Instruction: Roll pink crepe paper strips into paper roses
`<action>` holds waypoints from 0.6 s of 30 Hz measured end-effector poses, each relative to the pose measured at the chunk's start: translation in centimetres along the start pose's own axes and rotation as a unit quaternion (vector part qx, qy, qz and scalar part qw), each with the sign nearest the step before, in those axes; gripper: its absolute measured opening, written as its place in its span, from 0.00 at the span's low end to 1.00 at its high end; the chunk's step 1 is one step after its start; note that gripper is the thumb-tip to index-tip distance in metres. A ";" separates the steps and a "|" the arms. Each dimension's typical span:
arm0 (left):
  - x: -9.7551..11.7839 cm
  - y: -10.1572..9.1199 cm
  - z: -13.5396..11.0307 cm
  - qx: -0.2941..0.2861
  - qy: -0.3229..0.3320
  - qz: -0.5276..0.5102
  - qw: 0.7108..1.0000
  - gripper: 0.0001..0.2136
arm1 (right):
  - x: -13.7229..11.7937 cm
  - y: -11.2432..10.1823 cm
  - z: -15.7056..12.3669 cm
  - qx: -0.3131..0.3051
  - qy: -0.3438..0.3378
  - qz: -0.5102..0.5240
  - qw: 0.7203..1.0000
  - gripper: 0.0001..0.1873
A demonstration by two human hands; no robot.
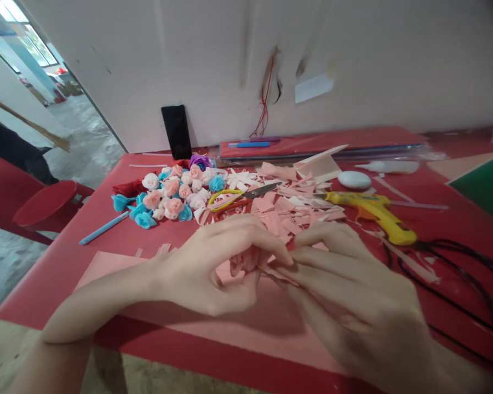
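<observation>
My left hand (217, 257) curls round a pink paper rose (244, 261), gripping it between thumb and fingers. From its right side a strip of pink paper (277, 275) runs into the pinched fingers of my right hand (353, 295). Part of the rose is hidden behind the left fingers. Beneath both hands lies a large sheet of pink paper (213, 334). Just beyond them are yellow-handled scissors (246, 196) among pink and white paper scraps (283, 219). A yellow glue gun (370, 210) rests on its side past my right hand.
Finished paper flowers (175, 191) in pink, white and blue are heaped at the back left. A blue pen (104, 227) lies near them, and a phone (176, 131) leans on the wall. Black cable (447, 295) loops at the right. A red stool (47, 202) stands left.
</observation>
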State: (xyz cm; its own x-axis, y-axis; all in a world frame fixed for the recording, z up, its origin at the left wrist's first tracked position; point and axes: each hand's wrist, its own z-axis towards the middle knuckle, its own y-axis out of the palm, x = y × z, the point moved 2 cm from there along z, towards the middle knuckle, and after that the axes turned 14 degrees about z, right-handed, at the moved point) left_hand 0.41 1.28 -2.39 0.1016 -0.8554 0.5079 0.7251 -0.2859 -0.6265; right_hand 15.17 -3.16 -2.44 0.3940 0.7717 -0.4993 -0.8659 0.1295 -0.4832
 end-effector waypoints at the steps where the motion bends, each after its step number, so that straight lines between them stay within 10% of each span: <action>1: -0.1 0.0 0.0 -0.004 0.004 -0.002 1.000 0.17 | 0.0 0.0 0.0 0.002 0.003 0.004 1.000 0.13; 11: 0.0 0.2 -0.1 -0.020 0.007 -0.007 1.000 0.19 | 0.7 0.4 -0.7 -0.015 0.059 0.066 0.996 0.14; 18: 0.2 -0.2 0.1 -0.068 -0.131 0.028 0.989 0.18 | 0.8 0.6 -0.9 0.006 0.022 0.042 0.999 0.07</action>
State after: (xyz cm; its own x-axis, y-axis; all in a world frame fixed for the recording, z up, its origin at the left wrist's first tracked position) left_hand 0.35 1.21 -2.06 0.3240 -0.7358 0.5946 0.6172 -0.3120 -0.7223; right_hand 15.22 -3.00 -3.82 0.3327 0.7519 -0.5692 -0.8998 0.0725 -0.4301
